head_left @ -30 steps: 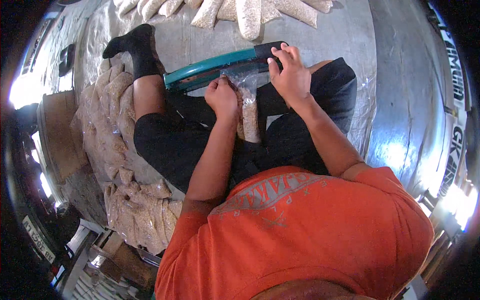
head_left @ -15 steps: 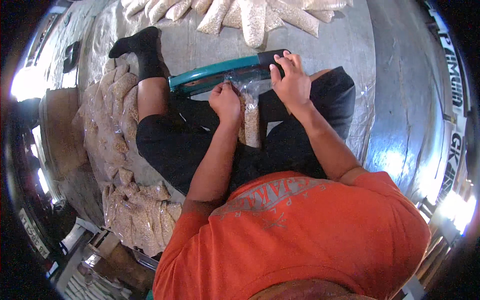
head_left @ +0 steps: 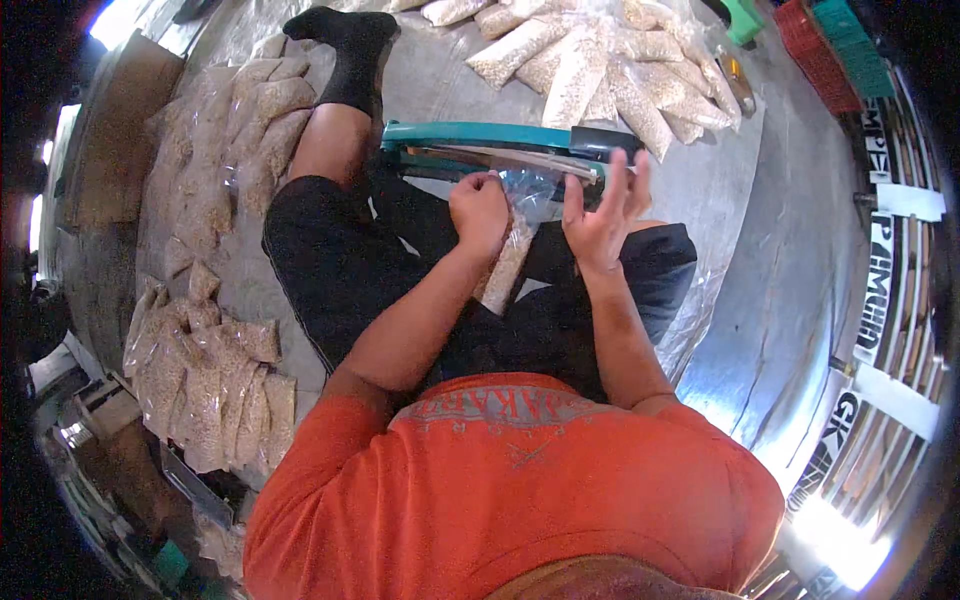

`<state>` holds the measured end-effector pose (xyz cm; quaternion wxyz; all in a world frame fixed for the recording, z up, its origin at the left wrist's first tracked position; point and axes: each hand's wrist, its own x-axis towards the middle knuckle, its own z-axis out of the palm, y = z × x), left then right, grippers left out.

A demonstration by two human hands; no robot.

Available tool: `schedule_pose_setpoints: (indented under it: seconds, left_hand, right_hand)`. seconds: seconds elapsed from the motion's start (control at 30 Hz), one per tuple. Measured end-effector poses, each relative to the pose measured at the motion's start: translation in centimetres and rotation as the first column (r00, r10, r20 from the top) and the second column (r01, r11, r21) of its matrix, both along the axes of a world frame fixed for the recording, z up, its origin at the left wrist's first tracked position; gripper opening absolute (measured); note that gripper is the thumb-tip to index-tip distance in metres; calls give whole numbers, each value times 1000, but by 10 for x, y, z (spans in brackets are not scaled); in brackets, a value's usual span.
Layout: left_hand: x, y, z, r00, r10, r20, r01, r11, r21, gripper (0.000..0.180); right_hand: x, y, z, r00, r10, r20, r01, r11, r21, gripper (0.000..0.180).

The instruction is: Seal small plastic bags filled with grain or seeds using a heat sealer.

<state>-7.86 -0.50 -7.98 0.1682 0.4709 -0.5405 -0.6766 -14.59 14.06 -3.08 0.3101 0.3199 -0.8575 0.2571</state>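
Observation:
A teal hand-held bag sealer (head_left: pixel 480 132) with a black handle end lies across in front of my crossed legs. Its upper arm stands apart from the base, and a pale strip shows in the gap. The clear plastic bag (head_left: pixel 514 256), filled with pale beige pieces, hangs tilted on the near side of the sealer. My left hand (head_left: pixel 479 213) pinches the bag's upper left edge. Just right of the bag's mouth, my right hand (head_left: pixel 604 225) is raised with fingers spread and somewhat blurred. Its thumb is close to the plastic; I cannot tell whether it touches.
Filled bags (head_left: pixel 610 75) are heaped beyond the sealer. More bags lie left of my legs, in one far pile (head_left: pixel 225 150) and one near pile (head_left: pixel 205 370). A cardboard box (head_left: pixel 110 140) stands at the left. Red and teal crates (head_left: pixel 815 50) are at the far right.
My right hand has come off the sealer's black handle and opened beside the bag. The sealer's arm has lifted. The bag's lower end has swung. The whole view has shifted.

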Motion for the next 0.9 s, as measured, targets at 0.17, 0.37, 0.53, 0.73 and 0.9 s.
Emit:
schedule_pose_setpoints:
  seconds: [0.17,0.37,0.53,0.73,0.9]
  left_hand:
    - [1,1,14,999,-43,32,41,997,67,28]
    - [-1,3,-36,996,-55,-77,57,998,26,28]
    - [19,7,-13,939,-105,-328,165,973,159,26]
    - [87,26,85,910,-226,-347,276,956,103,20]
    - [135,-2,187,690,-5,-724,214,956,198,20]
  right_hand:
    - [-4,5,-30,993,-112,48,121,956,-269,33]
    - [-20,-6,-42,941,-58,333,64,998,-5,16]
    - [-5,13,-47,718,140,682,72,959,-273,23]
    - [63,51,-39,-222,767,602,-265,546,-794,111]
    - [98,31,33,-242,430,870,-265,833,-485,111]
